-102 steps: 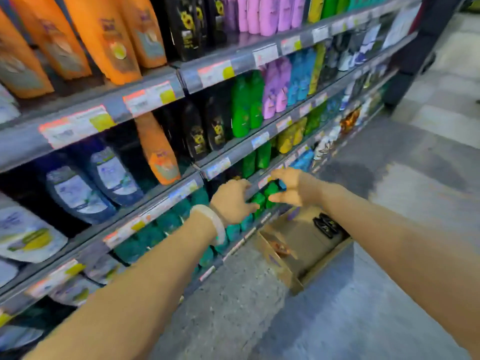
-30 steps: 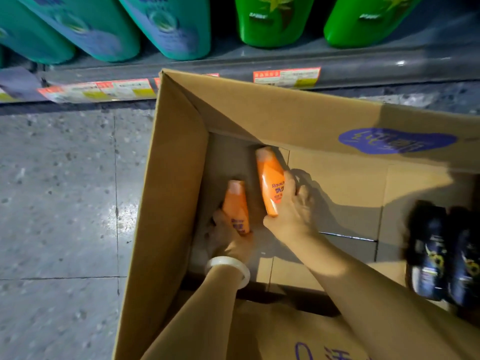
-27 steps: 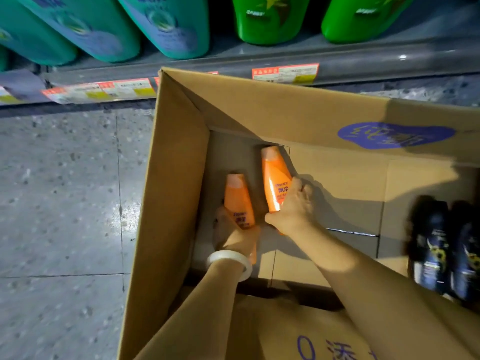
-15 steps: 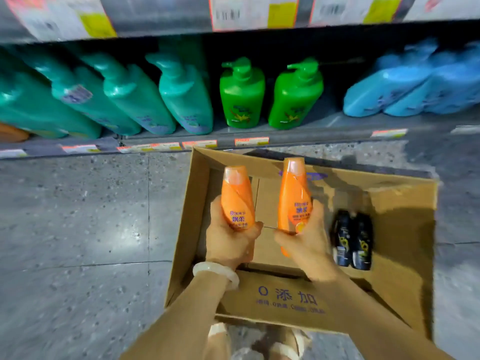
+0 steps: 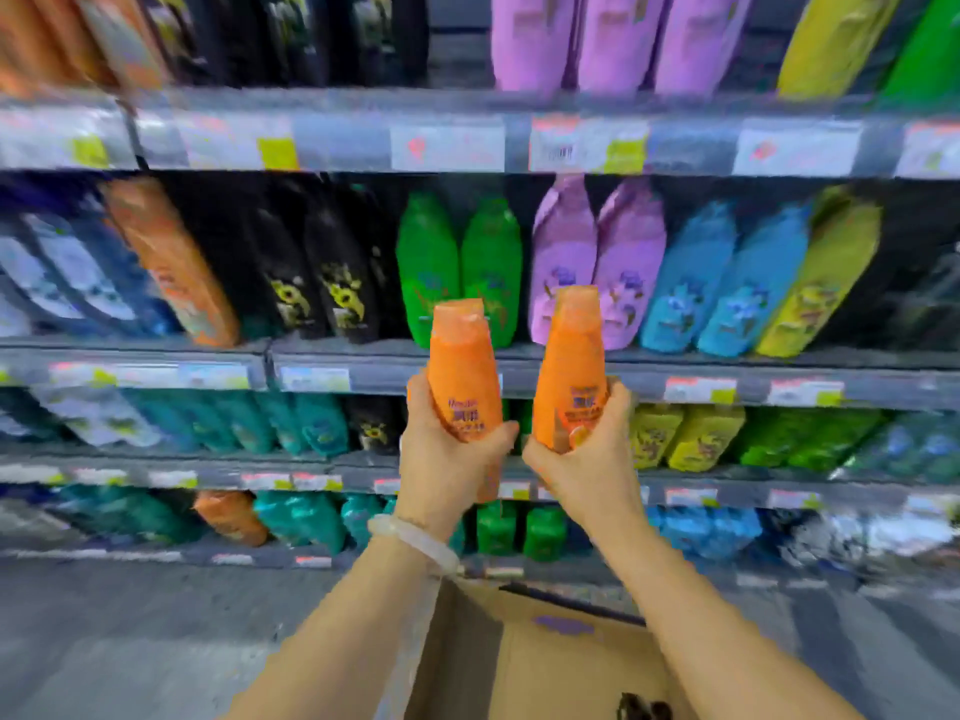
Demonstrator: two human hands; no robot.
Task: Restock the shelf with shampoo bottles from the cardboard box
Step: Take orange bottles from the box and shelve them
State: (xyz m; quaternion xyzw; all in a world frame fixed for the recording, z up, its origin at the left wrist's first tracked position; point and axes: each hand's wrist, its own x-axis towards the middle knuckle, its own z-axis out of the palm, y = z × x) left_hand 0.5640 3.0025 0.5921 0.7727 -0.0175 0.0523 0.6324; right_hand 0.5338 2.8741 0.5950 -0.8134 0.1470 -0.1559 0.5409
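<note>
The stocked shelf [image 5: 519, 363] now fills the view behind the fingers, since both orange shampoo bottles, left bottle [image 5: 464, 371] clasped in the left hand [image 5: 447, 467] and right bottle [image 5: 570, 368] in the right hand [image 5: 584, 467], have risen out of the cardboard box [image 5: 519, 662] below the wrists, ready for placing.

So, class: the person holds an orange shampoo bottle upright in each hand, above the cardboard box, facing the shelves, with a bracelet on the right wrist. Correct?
Not quite. The head view shows the bracelet on the left wrist, below the left hand. The rest holds.
</note>
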